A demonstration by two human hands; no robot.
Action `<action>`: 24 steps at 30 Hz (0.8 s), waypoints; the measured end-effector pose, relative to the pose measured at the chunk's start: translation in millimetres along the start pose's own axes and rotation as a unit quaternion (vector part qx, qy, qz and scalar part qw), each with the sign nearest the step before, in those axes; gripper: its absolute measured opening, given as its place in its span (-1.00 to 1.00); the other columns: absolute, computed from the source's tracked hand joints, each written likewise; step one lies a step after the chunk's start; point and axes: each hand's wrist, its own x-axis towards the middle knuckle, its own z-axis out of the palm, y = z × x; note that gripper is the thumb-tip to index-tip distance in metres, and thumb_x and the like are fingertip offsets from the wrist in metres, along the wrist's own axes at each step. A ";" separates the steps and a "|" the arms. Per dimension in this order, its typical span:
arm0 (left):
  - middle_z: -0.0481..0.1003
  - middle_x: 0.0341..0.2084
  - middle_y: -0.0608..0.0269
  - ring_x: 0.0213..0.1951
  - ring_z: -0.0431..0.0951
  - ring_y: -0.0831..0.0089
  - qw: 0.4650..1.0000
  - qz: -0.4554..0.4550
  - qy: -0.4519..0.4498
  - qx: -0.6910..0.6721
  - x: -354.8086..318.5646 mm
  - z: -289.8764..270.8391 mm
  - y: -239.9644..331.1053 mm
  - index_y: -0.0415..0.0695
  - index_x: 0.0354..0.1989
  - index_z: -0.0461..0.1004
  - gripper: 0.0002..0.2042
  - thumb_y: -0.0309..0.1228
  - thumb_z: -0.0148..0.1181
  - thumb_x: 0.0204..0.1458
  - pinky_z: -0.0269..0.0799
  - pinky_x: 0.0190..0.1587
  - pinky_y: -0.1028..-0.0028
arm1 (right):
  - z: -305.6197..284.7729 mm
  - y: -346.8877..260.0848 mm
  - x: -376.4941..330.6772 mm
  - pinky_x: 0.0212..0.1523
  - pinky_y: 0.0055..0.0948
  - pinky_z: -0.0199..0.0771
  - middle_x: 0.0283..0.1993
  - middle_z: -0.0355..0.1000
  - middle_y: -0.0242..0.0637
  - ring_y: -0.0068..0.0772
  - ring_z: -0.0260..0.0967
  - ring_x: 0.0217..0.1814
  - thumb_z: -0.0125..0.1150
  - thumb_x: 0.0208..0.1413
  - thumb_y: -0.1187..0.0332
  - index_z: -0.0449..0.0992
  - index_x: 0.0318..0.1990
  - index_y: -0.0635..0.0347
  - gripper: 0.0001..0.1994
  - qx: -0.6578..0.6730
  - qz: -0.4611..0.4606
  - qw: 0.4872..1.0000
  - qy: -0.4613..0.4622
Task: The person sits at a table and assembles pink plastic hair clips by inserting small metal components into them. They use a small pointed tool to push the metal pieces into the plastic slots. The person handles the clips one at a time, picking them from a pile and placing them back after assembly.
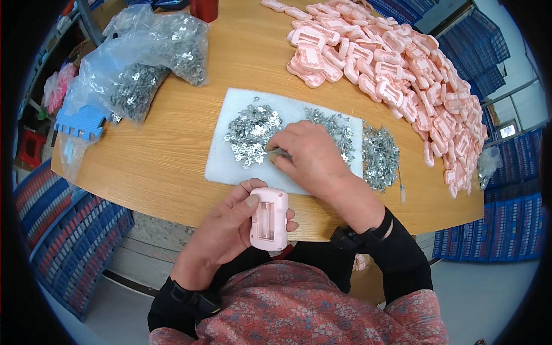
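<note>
My left hand (233, 221) is closed around a pink plastic housing (280, 210) just off the table's near edge. Its open battery compartment faces up, with the thumb on its upper left side. My right hand (307, 152) reaches over a white foam sheet (215, 164), thumb and forefinger pinched together at the right edge of a pile of shiny metal battery contacts (250, 135). Whatever lies between those fingertips is too small to make out. Another heap of small metal parts (339, 126) lies on the sheet beyond this hand, partly covered by it.
More metal parts (379, 158) lie right of the sheet, beside a thin pointed tool (402, 187). A large heap of pink housings (397, 75) spreads across the table's right. Clear bags of metal parts (144, 80) and a blue foam piece (80, 122) sit at left. Blue crates (80, 241) flank the table.
</note>
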 end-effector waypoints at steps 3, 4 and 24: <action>0.52 -0.02 -0.18 0.02 0.60 -0.10 0.999 0.000 0.013 0.038 -1.9 1.3 2.2 -0.16 0.33 0.18 -0.49 -0.27 0.14 0.28 0.57 0.06 0.03 | 9.0 -5.3 5.2 -0.05 -0.19 0.32 -0.31 0.49 -0.33 -0.20 0.41 -0.12 0.32 -0.02 0.37 0.61 -0.30 0.03 -0.89 -0.040 -0.012 0.999 -0.009; 0.53 -0.02 -0.18 0.02 0.60 -0.08 0.999 -0.007 0.008 0.042 -1.4 -1.0 2.1 -0.17 0.33 0.20 -0.49 -0.28 0.15 0.27 0.57 0.06 0.04 | 10.6 -5.7 6.2 -0.03 -0.20 0.30 -0.31 0.49 -0.34 -0.22 0.40 -0.10 0.32 -0.02 0.36 0.61 -0.31 0.02 -0.90 -0.049 -0.013 0.999 -0.014; 0.55 -0.05 -0.05 -0.03 0.64 0.09 0.997 -0.004 -0.003 0.083 -11.6 -10.2 11.4 -0.12 0.43 0.16 -0.41 -0.45 0.17 0.22 0.62 0.01 0.04 | -8.0 -2.0 -4.0 -0.06 -0.28 0.27 -0.35 0.43 -0.30 -0.24 0.38 -0.20 0.23 0.02 0.46 0.53 -0.26 0.16 -0.88 0.068 -0.004 0.996 -0.052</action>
